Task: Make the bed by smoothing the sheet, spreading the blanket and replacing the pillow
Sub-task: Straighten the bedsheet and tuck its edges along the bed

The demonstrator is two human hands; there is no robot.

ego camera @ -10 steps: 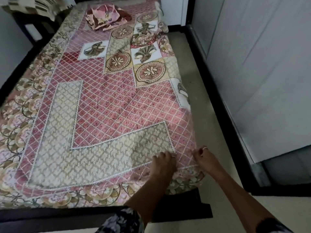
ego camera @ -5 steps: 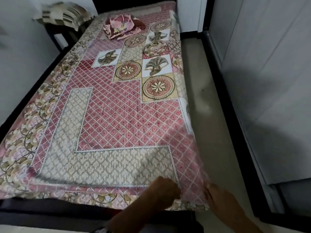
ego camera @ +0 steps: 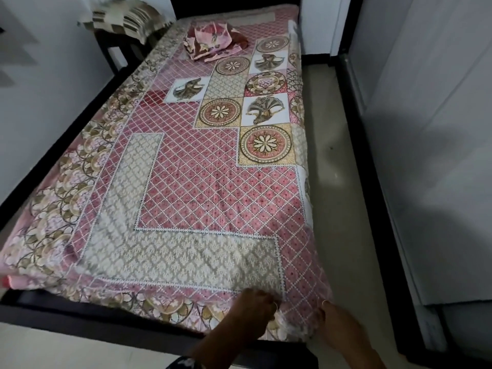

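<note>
The patterned bedsheet [ego camera: 191, 198] now lies flatter across the bed than a second ago, its near right corner drawn down over the frame. The folded blanket [ego camera: 215, 39] sits at the head end; a striped pillow [ego camera: 127, 18] rests off the bed, on furniture beside it. Left hand [ego camera: 253, 310] and right hand [ego camera: 338, 324] both grip the corner edge, fingers curled into cloth. Smoothing looks nearly done.

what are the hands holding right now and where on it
Both the left hand and right hand grip the patterned sheet at its near right corner, by the foot edge.
</note>
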